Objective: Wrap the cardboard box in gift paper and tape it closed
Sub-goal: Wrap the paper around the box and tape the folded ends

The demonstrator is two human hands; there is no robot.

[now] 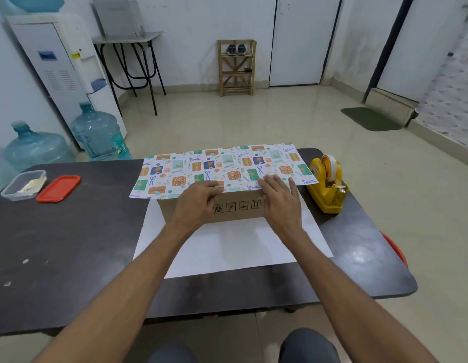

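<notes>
Fingers (276,182) of the right hand (280,199) lie straight and spread, flat on the gift paper (222,166); those of the left hand (198,196) are bent, tips at the sheet's edge (pinching or merely pressing, I cannot tell). The big risk: the untaped flap could slide askew once a hand lifts toward the tape dispenser (328,184); the lesser, a soft crease. The cardboard box (235,209) sits directly beneath both hands, its front face bare.

The cardboard box (235,209) sits on the gift paper (217,166) at mid-table (70,244), the paper's far part lying over its top. A tape dispenser (327,187) stands to its right; a container (23,184) and a lid (58,189) lie well left.
</notes>
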